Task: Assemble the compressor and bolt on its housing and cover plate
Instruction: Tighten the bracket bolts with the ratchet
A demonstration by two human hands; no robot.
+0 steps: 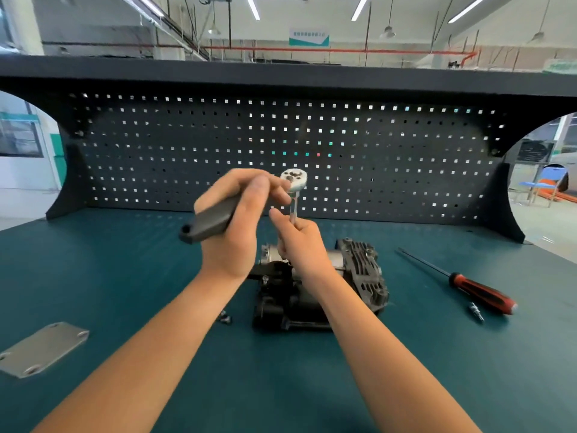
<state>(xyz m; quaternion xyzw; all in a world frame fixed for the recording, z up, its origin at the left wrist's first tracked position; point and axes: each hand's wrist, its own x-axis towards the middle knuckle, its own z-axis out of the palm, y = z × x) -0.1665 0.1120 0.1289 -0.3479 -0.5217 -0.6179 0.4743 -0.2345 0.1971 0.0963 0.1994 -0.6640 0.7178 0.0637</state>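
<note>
Wrapped round the dark handle of the ratchet [206,225], my left hand [232,245] holds it raised above the bench, fingers curled fully about the grip and the pale round head [293,180] tipped up towards the pegboard [187,145]. My right hand [301,248] pinches the thin steel extension [293,210] that hangs from that head, fingertips closed on its lower part. Whether a socket sits on its end I cannot tell, since my fingers cover it.

Directly beneath both hands the compressor [362,276] lies on the green bench mat [125,276], its finned grey head to the right and its black body nearer me.

I judge it a heavy, rigid casting that will stay put under wrench torque. The fins are sharp-edged and thin, so I would steady it by the solid black body.

Loose bolts [225,317] lie just beside its left side, small and apt to roll. The cover plate [43,348] rests well apart at the near left, flat metal with a hole at each corner, stiff and light, best lifted by its edges.

A red-and-black screwdriver [480,292] lies to the right with a small bit [476,311] near its handle.

No brand or marking reads on any tool or part. A white-and-teal sign [309,37] hangs far behind, its lettering too blurred to make out.
</note>
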